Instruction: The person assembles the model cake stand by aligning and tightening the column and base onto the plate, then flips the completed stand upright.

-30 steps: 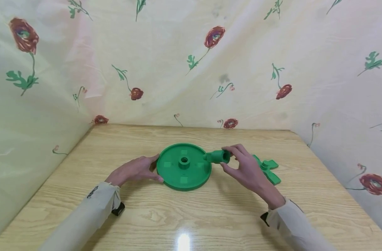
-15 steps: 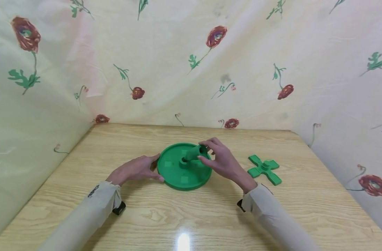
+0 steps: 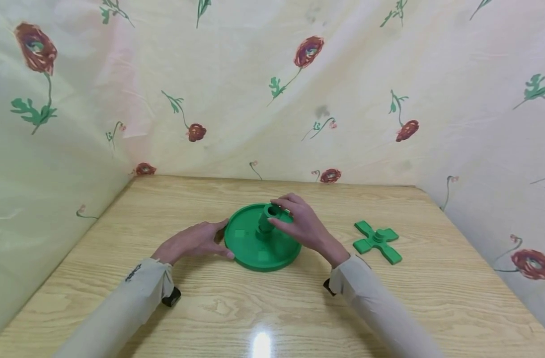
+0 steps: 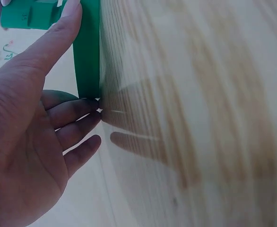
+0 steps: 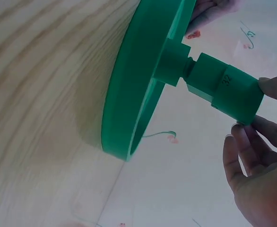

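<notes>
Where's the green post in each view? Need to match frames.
Head: just right of the left-hand group's gap, centre of frame; green post stands over the dish's hub, right hand at its top.
Left wrist: top-left corner, lying sideways in frame, beyond the left hand.
Right wrist: right of centre, slanting down-right, marked 32.
Shared landmark: the round green dish, its rim visible in all three.

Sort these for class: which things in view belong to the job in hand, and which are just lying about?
In the job:
round tray, left hand touching its rim
tube, pinched by the right hand, narrow end at the tray's socket

Lying about:
green cross, untouched on the table, though perhaps from the same set
flowered cloth, background only
</notes>
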{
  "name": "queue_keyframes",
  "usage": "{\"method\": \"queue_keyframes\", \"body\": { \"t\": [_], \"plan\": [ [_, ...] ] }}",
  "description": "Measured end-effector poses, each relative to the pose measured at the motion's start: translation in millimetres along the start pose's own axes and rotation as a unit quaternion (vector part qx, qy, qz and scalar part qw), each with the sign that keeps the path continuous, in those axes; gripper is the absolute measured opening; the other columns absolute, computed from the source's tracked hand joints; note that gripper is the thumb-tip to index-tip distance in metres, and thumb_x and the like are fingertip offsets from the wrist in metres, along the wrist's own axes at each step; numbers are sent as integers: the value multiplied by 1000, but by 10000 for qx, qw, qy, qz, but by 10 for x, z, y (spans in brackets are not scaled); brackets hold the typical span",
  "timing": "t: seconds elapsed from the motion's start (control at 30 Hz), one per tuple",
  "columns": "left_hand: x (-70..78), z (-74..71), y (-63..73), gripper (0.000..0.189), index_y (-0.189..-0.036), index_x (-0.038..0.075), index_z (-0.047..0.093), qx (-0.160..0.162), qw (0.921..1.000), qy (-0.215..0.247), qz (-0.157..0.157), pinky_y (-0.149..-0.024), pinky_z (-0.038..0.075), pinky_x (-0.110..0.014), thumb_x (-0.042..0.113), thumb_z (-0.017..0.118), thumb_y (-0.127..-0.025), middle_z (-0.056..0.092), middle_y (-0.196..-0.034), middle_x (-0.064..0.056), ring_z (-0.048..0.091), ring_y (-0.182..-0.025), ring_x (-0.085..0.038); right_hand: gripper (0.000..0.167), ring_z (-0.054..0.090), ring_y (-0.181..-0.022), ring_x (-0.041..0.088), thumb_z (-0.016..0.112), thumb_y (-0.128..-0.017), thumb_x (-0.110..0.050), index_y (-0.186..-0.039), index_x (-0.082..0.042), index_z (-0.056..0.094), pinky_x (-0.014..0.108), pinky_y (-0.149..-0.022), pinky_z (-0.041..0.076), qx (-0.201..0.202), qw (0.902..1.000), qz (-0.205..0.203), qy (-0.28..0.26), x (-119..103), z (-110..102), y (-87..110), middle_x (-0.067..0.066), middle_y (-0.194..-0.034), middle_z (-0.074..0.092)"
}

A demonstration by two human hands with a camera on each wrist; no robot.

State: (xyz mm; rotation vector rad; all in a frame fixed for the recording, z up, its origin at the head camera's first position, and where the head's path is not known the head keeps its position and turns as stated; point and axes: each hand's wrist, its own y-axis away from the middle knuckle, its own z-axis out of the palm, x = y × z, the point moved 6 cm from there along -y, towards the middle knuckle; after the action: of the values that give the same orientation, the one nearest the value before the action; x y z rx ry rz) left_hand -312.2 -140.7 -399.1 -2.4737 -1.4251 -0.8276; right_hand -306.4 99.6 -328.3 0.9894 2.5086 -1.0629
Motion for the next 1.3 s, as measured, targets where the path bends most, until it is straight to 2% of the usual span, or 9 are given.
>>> {"method": "queue_keyframes", "body": {
  "t": [0.13, 0.37, 0.53, 0.67, 0.83, 0.93, 1.1, 1.2, 1.3],
  "plan": [
    [5, -2, -9, 110, -161, -5, 25, 7, 9999, -101, -61, -109, 43, -51, 52, 82, -86, 43, -156, -24, 49, -137, -31, 40, 60, -105, 29, 79, -94, -11, -128, 6, 68, 50, -80, 55, -41, 9997, 171, -196, 27, 39, -41, 15, -118, 65],
    [-3, 8, -27, 111, -161, -4, 25, -1, 9999, -157, -53, -108, 43, -52, 53, 82, -86, 46, -155, -24, 50, -136, -32, 36, 59, -104, 31, 74, -97, -11, -129, 5, 69, 52, -79, 53, -151, 9973, 498, -526, 69, 62, -78, 14, -117, 63],
    [-8, 11, -27, 110, -162, -2, 24, -38, 9999, -75, -101, -109, 43, -53, 53, 82, -85, 46, -155, -23, 51, -135, -31, 37, 61, -104, 34, 72, -99, -12, -131, 5, 67, 40, -77, 53, -299, 9951, 670, -662, 93, 91, -109, 15, -116, 64],
    [3, 12, -20, 110, -162, -2, 25, -53, 9999, -42, -113, -108, 43, -53, 53, 82, -86, 46, -155, -23, 53, -131, -28, 39, 62, -104, 34, 71, -100, -13, -134, 5, 65, 37, -78, 52, -381, 9940, 791, -646, 93, 106, -120, 15, -116, 63],
    [11, 8, -8, 109, -162, -2, 25, -48, 9999, -86, -89, -107, 44, -52, 53, 81, -86, 47, -154, -23, 55, -125, -25, 38, 61, -103, 31, 78, -95, -22, -122, 3, 69, 45, -86, 53, -247, 9935, 1035, -416, 104, 112, -133, 13, -111, 65],
    [12, 2, -2, 108, -162, -2, 26, -30, 9999, -113, -94, -107, 44, -52, 53, 81, -87, 48, -154, -22, 56, -121, -23, 46, 61, -105, 30, 82, -91, -30, -121, 2, 68, 47, -93, 52, -204, 9923, 1196, -234, 113, 126, -146, 13, -111, 66],
    [13, 0, 0, 108, -162, -1, 26, -27, 9999, -85, -54, -107, 44, -52, 54, 80, -87, 50, -152, -21, 56, -117, -22, 51, 60, -112, 31, 76, -96, -27, -135, 3, 63, 50, -95, 52, -380, 9943, 962, -277, 86, 156, -149, 16, -125, 65],
    [15, 5, -1, 108, -162, -1, 26, -36, 10000, -43, -22, -108, 43, -51, 53, 80, -87, 51, -152, -20, 56, -117, -21, 44, 60, -111, 31, 73, -98, -22, -134, 2, 64, 49, -93, 53, -418, 9954, 791, -349, 71, 171, -141, 17, -125, 65],
    [14, 12, -2, 108, -163, 0, 25, -41, 10000, 12, -65, -109, 43, -50, 53, 81, -86, 50, -153, -18, 56, -121, -21, 43, 61, -109, 30, 76, -97, -23, -130, 2, 66, 47, -92, 54, -333, 9955, 853, -257, 75, 179, -137, 16, -122, 66]
  ]
}}
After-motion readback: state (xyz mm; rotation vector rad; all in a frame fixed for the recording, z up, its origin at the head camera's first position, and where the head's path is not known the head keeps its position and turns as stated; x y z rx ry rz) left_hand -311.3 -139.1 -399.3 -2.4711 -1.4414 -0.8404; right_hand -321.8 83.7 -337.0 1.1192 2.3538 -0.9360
